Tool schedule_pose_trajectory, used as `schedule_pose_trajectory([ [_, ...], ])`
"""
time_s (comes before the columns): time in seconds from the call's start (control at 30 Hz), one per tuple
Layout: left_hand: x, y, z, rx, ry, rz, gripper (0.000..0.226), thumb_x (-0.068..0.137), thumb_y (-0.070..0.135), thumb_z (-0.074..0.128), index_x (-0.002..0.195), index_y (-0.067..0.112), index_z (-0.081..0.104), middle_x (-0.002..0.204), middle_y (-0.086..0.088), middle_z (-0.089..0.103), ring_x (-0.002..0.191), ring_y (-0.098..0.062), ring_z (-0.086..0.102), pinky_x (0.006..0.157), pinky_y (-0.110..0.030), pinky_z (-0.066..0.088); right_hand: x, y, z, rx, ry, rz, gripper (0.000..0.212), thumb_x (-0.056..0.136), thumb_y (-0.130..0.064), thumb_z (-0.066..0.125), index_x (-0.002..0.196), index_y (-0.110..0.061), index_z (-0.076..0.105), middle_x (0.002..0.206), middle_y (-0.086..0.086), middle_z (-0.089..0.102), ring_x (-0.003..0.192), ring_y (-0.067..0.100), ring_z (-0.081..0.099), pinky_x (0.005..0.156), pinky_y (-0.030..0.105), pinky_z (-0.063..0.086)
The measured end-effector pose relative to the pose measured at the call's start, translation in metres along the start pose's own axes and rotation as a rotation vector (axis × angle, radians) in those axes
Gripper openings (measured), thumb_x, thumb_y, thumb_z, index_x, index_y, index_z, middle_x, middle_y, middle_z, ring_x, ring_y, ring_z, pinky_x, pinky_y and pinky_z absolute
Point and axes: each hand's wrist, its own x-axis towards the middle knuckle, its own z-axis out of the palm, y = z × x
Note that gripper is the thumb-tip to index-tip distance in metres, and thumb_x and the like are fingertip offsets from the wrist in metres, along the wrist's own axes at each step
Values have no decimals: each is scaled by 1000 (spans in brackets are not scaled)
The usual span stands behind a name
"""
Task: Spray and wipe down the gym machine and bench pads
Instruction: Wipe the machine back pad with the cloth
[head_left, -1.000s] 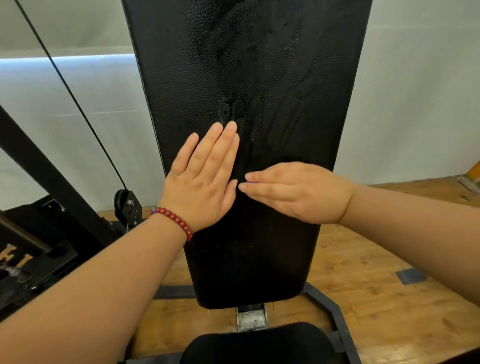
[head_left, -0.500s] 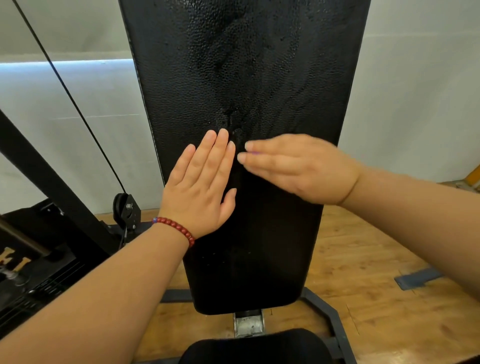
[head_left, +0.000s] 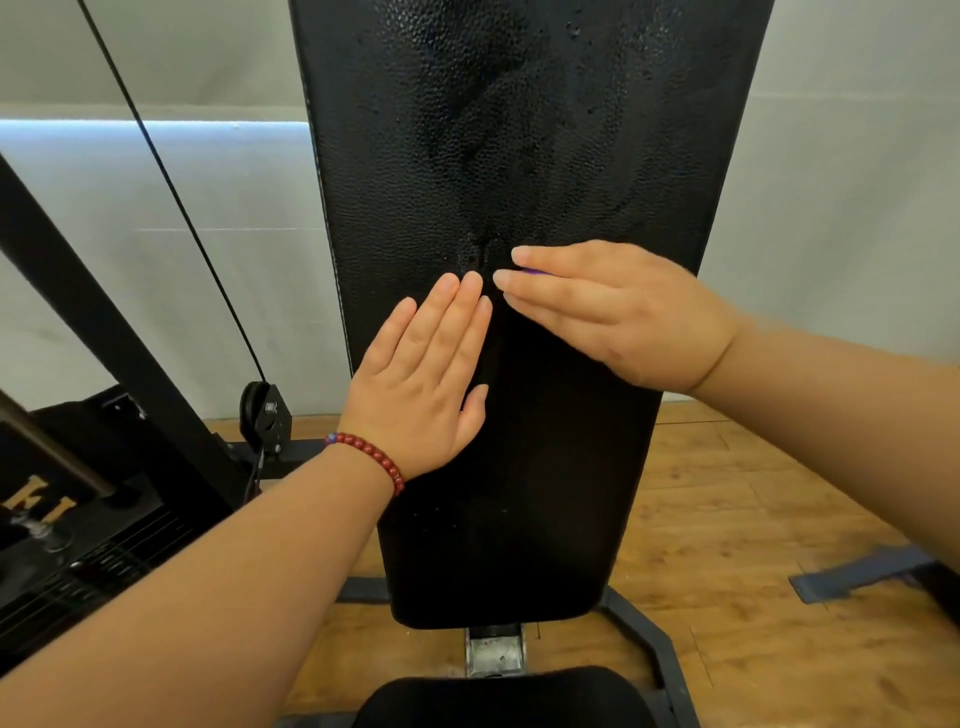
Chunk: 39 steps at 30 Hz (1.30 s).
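Where droplets bead its upper half, the black back pad (head_left: 519, 130) of the bench stands steeply tilted at centre view. Left hand (head_left: 421, 384): flat on the pad's lower middle, fingers straight and together, pointing up; red bead bracelet (head_left: 374, 457) at the wrist. Right hand (head_left: 613, 312): laid flat across the pad, just above and right of the left hand, fingers straight, tips almost meeting the left fingertips. A purple sliver (head_left: 535, 271) shows between two fingers, item unidentifiable. Seat pad (head_left: 498, 696): bottom edge.

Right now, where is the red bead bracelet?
In the head view, the red bead bracelet circles the left wrist, at the black textured back pad's left edge.
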Motion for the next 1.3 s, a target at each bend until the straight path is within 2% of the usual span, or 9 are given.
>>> schedule_pose_trajectory([
  [0.1, 3, 3, -7, -99, 34, -29, 70, 93, 35, 46, 150, 2, 23, 157, -15, 23, 149, -26, 13, 121, -40, 9, -9, -18, 11, 66, -27, 17, 37, 105, -10, 36, 127, 7, 60, 134, 17, 59, 125, 36, 55, 102, 49, 47],
  [0.2, 18, 0, -17, -187, 91, -47, 64, 92, 30, 48, 146, 0, 32, 153, -16, 32, 142, -29, 27, 120, -40, 16, -16, -22, 14, 117, -108, -62, 32, 104, -9, 42, 127, 5, 60, 132, 14, 62, 121, 33, 59, 93, 47, 52],
  [0.43, 60, -25, -24, -59, 96, -65, 64, 94, 29, 46, 148, -2, 30, 155, -19, 29, 144, -30, 21, 121, -41, 13, 8, 12, -5, 3, 59, 29, 34, 105, -7, 37, 124, 8, 61, 134, 17, 58, 125, 38, 54, 99, 49, 49],
  [0.63, 56, -24, -16, 28, 91, -40, 66, 95, 33, 43, 149, -2, 27, 155, -15, 20, 145, -31, 20, 121, -43, 13, -4, -2, 1, 74, -96, -137, 33, 104, -8, 41, 126, 7, 61, 131, 14, 62, 122, 32, 59, 97, 45, 50],
  [0.77, 56, -24, -17, 18, 86, -34, 67, 95, 32, 43, 150, -2, 25, 155, -16, 18, 145, -31, 20, 121, -43, 13, 16, 26, -14, 5, 14, -51, 36, 105, -9, 36, 127, 6, 60, 133, 15, 60, 124, 36, 57, 98, 47, 50],
  [0.9, 56, -24, -16, 17, 85, -33, 67, 95, 32, 42, 150, -1, 25, 156, -15, 19, 145, -31, 20, 120, -43, 14, 11, 12, -10, 8, 34, 34, 39, 106, -10, 33, 125, 7, 61, 133, 17, 60, 124, 37, 56, 99, 48, 49],
  [1.07, 55, -23, -15, 16, 98, -35, 66, 96, 33, 42, 150, -1, 25, 156, -15, 19, 145, -31, 20, 120, -44, 17, 3, 10, -7, 32, -54, -141, 32, 104, -9, 42, 122, 6, 64, 127, 14, 65, 120, 33, 61, 98, 44, 50],
  [1.17, 55, -23, -16, 23, 72, -34, 68, 95, 33, 40, 151, -2, 21, 156, -15, 16, 146, -31, 18, 121, -43, 13, 19, 40, -20, -25, 70, -64, 33, 104, -7, 40, 121, 8, 63, 128, 17, 63, 121, 38, 58, 96, 48, 51],
  [1.3, 55, -23, -17, 25, 69, -35, 68, 96, 33, 40, 151, -1, 21, 156, -15, 17, 145, -31, 18, 121, -42, 12, 16, 31, -15, -51, 45, -43, 36, 106, -8, 34, 125, 8, 61, 132, 16, 60, 124, 35, 57, 102, 47, 47],
])
